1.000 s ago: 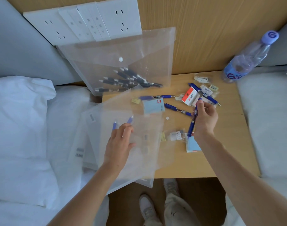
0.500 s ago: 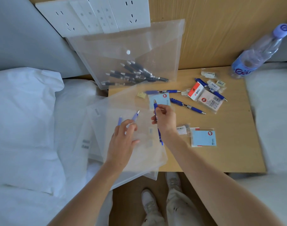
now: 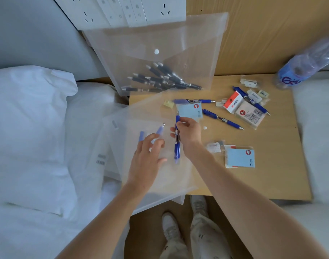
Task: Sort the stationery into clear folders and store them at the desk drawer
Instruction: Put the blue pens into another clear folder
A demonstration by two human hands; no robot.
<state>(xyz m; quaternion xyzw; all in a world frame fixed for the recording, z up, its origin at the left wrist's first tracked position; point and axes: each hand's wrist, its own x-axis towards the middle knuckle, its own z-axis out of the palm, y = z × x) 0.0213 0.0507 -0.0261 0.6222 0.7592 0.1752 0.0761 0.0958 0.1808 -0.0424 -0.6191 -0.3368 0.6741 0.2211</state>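
While the left hand (image 3: 147,156) holds the clear folder (image 3: 160,176) at the desk's (image 3: 283,176) left edge, the right hand (image 3: 186,135) grips a blue pen (image 3: 177,146) at its mouth; sliding it inside beside the blue pens there seems next

right hand (image 3: 188,135): grips blue pen (image 3: 177,143) | left hand (image 3: 148,157): holds clear folder (image 3: 141,174) (flap lifted)

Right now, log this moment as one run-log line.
right hand: pinches blue pen, feeding it into clear plastic folder | left hand: holds that folder | loose: blue pens, sticky notes on wooden desk
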